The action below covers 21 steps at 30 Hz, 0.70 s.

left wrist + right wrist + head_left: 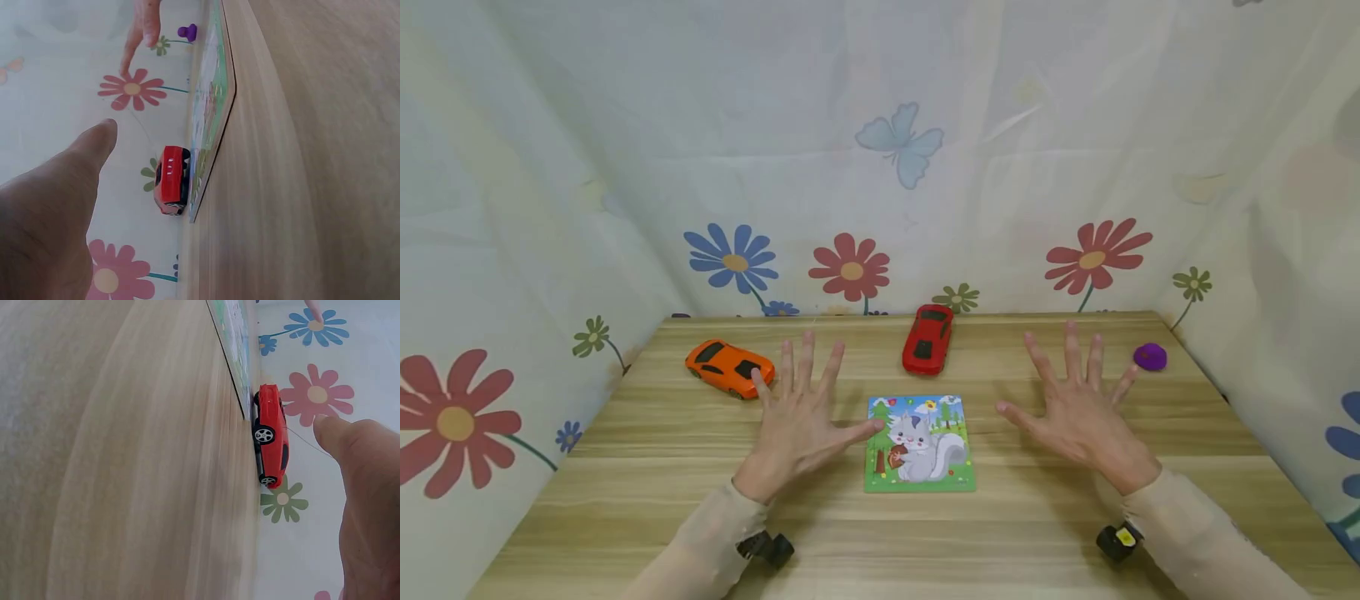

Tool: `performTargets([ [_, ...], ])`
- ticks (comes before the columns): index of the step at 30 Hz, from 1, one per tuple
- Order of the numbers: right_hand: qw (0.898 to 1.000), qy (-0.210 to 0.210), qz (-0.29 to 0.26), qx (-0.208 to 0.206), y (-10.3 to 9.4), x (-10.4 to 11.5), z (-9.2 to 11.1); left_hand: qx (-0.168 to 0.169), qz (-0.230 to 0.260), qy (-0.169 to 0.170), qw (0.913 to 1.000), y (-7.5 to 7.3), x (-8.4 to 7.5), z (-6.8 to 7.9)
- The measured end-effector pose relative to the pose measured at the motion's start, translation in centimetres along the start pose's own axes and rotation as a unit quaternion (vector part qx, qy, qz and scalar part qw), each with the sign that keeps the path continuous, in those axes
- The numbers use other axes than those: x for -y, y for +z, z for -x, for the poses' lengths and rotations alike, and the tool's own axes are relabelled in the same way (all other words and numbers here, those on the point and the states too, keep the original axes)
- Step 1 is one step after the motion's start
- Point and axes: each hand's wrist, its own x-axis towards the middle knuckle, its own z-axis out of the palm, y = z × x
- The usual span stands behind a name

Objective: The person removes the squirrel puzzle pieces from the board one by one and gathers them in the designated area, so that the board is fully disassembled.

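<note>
In the head view my left hand (799, 425) is spread over the table with its fingers straight, holding nothing. Its thumb overlaps the left edge of a flat square squirrel puzzle (925, 450), and its little finger overlaps the rear of an orange toy car (726, 367). From the left wrist view, the thumb appears raised off the tabletop. My right hand (1082, 417), fingers also fanned out, holds nothing to the right of the puzzle. A red toy car (928, 340) stands behind the puzzle, between the two hands. Beyond the right hand's fingers lies a small purple object (1150, 357).
The wood-grain table (1015, 533) ends at a flower-printed curtain (985, 208) behind and at both sides. A small black device (766, 550) is strapped at the left wrist, and another black device (1118, 542) at the right wrist.
</note>
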Motion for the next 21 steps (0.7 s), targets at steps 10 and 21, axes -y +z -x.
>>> performTargets([
  [10,1.000,0.000,-0.017,0.004,-0.3,0.1,0.2,-0.003,0.010,0.028,0.9995,-0.2,0.0,-0.1],
  [21,0.972,-0.043,-0.217,-0.080,-1.0,3.3,-0.5,0.026,0.137,0.096,0.9855,0.1,0.1,-0.2],
])
